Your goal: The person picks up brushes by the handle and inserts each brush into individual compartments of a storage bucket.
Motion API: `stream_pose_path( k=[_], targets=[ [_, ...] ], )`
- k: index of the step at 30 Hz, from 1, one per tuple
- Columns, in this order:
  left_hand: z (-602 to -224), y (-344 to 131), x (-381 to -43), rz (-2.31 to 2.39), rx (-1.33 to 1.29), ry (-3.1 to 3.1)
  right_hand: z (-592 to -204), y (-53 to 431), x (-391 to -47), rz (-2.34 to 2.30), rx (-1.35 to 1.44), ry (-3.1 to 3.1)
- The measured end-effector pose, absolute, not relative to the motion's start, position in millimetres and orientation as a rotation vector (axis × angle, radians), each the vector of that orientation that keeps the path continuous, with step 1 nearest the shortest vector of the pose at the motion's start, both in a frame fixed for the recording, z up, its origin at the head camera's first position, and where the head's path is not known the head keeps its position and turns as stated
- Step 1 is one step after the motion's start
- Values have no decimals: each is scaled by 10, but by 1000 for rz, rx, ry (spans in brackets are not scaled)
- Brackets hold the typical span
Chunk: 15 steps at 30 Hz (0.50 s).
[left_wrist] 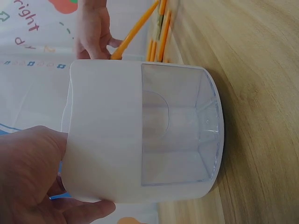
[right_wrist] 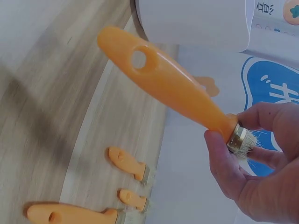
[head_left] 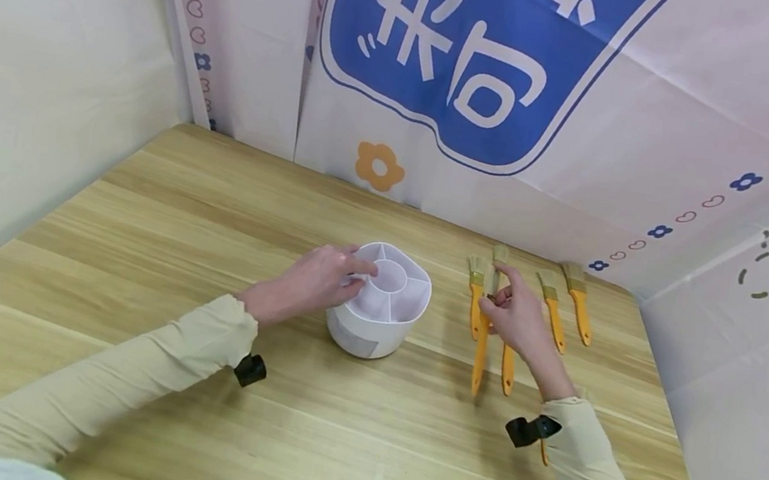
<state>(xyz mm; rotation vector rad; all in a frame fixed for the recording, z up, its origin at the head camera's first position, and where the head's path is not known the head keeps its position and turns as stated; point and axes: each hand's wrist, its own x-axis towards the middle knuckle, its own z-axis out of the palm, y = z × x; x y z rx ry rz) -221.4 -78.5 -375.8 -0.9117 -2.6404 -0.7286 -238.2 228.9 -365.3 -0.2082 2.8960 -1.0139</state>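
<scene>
A white round organizer with several compartments around a circular middle one stands upright on the table. My left hand grips its rim on the left side, fingers over the edge. In the left wrist view, the organizer's wall has a clear window panel low down. To the right, my right hand pinches a paintbrush near its metal collar, above the table. Its orange handle has a hole at the end, and its pale bristles are partly behind my fingers.
Several similar paintbrushes lie on the wooden table around my right hand, including one left of it and two to its right. Another handle shows beside my right sleeve. Printed sheets wall the table's back and sides.
</scene>
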Motion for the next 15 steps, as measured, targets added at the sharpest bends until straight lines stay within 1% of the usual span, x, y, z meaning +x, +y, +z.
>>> stream_pose_path(
  k=[15],
  targets=[
    [-3751, -790, -2209, -729, -918, -2641, -3657, 2196, -2387, -1244, -221, 2892]
  ],
)
